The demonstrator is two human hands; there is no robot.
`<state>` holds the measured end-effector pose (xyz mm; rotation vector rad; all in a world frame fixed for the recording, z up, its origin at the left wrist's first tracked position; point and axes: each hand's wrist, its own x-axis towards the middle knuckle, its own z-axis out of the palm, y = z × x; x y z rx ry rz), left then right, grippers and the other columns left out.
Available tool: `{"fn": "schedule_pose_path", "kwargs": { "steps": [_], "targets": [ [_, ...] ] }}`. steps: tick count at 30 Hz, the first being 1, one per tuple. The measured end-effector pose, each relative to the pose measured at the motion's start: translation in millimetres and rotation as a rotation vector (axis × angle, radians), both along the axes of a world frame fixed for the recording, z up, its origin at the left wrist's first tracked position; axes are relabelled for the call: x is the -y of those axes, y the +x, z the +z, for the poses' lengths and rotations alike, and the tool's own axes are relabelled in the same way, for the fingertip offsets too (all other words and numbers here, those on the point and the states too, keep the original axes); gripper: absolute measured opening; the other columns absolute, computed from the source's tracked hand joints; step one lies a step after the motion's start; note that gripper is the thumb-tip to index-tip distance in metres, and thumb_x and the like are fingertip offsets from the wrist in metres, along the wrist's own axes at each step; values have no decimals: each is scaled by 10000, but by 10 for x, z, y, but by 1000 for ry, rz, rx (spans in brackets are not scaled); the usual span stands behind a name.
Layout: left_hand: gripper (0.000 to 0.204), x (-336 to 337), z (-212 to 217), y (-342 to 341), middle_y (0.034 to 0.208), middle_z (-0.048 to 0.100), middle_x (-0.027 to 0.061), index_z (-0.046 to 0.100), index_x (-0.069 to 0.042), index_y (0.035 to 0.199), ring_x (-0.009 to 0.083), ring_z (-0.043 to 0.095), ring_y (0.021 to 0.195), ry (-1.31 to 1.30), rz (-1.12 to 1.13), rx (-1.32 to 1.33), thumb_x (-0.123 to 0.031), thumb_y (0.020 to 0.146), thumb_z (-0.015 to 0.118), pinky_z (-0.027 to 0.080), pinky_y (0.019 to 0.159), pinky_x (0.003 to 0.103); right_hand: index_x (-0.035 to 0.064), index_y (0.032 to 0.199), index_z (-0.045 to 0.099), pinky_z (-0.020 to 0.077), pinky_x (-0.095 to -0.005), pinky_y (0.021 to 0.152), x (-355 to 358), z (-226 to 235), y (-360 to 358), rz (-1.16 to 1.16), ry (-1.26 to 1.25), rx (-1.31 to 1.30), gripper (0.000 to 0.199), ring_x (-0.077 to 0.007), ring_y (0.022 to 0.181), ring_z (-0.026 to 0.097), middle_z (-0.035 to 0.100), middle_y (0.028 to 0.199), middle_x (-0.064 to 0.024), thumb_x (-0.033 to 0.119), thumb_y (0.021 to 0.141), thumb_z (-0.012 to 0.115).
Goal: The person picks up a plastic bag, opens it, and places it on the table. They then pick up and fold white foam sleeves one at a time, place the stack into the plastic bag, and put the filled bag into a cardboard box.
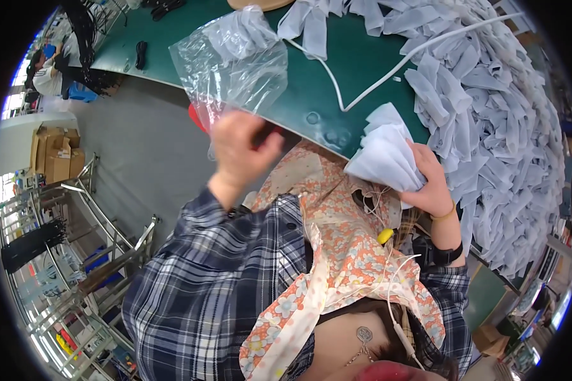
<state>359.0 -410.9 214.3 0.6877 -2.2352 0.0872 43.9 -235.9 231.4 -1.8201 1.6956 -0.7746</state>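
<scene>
Bundle of thin white sheets (382,152) is at green counter's (362,57) front edge, w/ R hand (433,183) grip closed round its R side. L hand (243,149), blurred, is half-curled by lower end of clear plastic bag (245,79); can't tell if grasping it. Big pile of similar white pcs (489,120) covers counter's R side.

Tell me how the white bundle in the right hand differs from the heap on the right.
The white bundle is small; the heap is far larger. The bundle's pieces are layered together, while the heap's lie jumbled. The right hand grips the bundle; the heap lies loose. Both consist of thin, pale pieces.
</scene>
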Motion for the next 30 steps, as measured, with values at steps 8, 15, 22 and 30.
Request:
{"fn": "schedule_pose_path", "kwargs": {
  "steps": [8,15,22,30],
  "targets": [
    [215,460,-124,617,665,574,87,641,-5,850,225,543,580,688,346,-87,-196,756,674,459,591,284,100,1288,477,413,-386,870,1097,389,1102,490,-161,-177,826,-350,976,501,515,1061,-186,194,500,707],
    [162,355,305,398,735,593,116,618,-2,867,232,552,567,687,133,-308,-136,779,643,439,573,306,111,1278,486,456,-408,802,1942,-80,1758,-136,52,-232,703,-379,877,541,515,1054,-243,273,620,672],
    [153,71,62,348,709,576,87,616,-47,871,201,558,613,544,111,-195,-106,736,661,435,622,286,100,1296,452,464,-430,813,2555,-419,2079,201,-101,-269,754,-402,910,550,514,1057,-257,406,641,670],
    [173,465,-519,763,654,520,40,582,-45,833,195,520,597,145,719,-387,-97,712,693,439,615,305,92,1294,437,401,-466,902,2926,-610,2152,135,-169,-321,797,-422,1037,479,497,1091,-268,445,626,691]
  ]
}}
